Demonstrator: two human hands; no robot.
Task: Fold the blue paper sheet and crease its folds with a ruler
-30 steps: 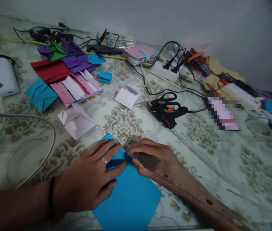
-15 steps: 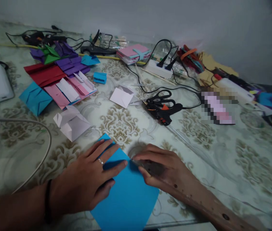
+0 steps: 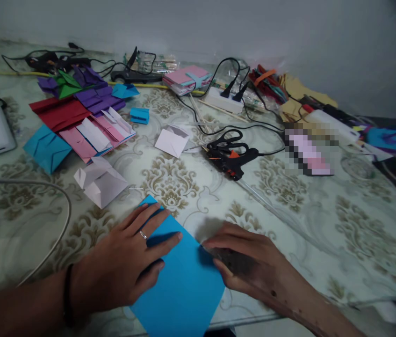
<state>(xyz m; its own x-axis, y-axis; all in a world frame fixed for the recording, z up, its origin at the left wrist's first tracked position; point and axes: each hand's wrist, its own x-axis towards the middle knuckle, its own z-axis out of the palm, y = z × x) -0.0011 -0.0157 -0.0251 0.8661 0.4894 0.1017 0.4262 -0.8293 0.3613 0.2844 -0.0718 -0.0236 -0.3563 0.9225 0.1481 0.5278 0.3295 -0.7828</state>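
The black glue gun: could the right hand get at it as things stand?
Probably yes: the glue gun lies beyond the right hand with nothing upright between them, though that hand is at the blue paper.

L forearm [image 3: 39, 288] is slanting in from 8 o'clock w/ L wrist [image 3: 80, 284] approx. straight; L hand [image 3: 124, 260] is lying palm down. L fingers [image 3: 168, 243] are resting spread, gaps showing betw. them, tips pointing abt. 2 o'clock; L thumb [image 3: 152, 276] is sitting on the near side. R forearm [image 3: 306, 302] is angling in from betw. 4 & 5 o'clock. R hand [image 3: 247, 252], apart at L hand's 3 o'clock, is aiming toward 10 o'clock, R fingers [image 3: 222, 241] bunching, R thumb [image 3: 222, 271] lying below; grip isn't showing clearly.
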